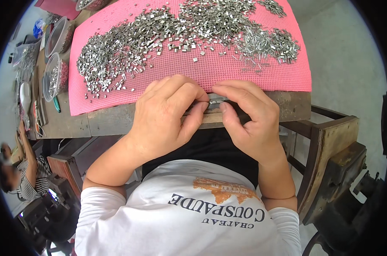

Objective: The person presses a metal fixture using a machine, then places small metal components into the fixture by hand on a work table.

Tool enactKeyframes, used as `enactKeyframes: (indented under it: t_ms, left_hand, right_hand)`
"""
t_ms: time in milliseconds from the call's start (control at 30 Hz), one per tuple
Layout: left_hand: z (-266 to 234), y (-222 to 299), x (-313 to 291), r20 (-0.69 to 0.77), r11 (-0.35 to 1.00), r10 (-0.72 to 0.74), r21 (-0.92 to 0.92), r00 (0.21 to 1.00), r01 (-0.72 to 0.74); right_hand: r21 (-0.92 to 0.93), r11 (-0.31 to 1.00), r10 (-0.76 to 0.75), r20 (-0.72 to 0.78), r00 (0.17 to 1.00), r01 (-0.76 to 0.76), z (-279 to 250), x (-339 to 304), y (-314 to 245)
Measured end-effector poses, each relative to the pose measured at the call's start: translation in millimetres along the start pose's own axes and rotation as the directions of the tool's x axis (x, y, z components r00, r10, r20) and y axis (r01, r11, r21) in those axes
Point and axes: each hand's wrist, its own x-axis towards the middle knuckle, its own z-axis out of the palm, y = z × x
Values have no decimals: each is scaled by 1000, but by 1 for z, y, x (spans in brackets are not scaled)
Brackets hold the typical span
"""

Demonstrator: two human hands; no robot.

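Note:
At the front edge of the wooden table, my left hand (pixel 170 109) is closed, its thumb and index finger pinched at one end of a short row of small shiny metal pieces (pixel 216 102). My right hand (pixel 257 113) curls in from the other side, with its thumb tip against the row's other end and its index finger above it. The fingertips partly cover the pieces, so their exact shape is hard to tell. Just beyond both hands, a pink textured mat (pixel 159 81) carries a broad heap of small silver metal pieces (pixel 159 30).
Thin pin-like metal bits (pixel 257 45) lie at the heap's right. Clear plastic tubs (pixel 55 77) with small parts stand left of the mat, near a green-handled tool (pixel 56 104). Another person (pixel 27 170) sits at far left. A wooden stand (pixel 330 158) with dark machinery is at right.

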Motion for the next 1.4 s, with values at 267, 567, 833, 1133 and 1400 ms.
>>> enactKeyframes:
  t_ms: [267,567,833,1133,1400]
  left_hand:
    - [9,5,1,-102,975,98,207,990,-76]
    - [-25,9,-14,-47,995,-80,-58,996,78]
    - [-96,-58,-83,-395,985,38,171,918,33]
    - [-154,-101,-133,-431,959,-134,169,892,226]
    - [-167,-116,-150,-365,939,-102,272,925,211]
  right_hand:
    - [42,998,-43,-49,998,45,1,-1,10]
    - [30,1000,-3,13,1000,2,8,-1,-24]
    - [-114,993,-37,47,998,42,33,5,-69]
    - [-218,930,-247,222,943,295,133,60,-122]
    - [-348,849,-312,278,908,398,207,88,-130]
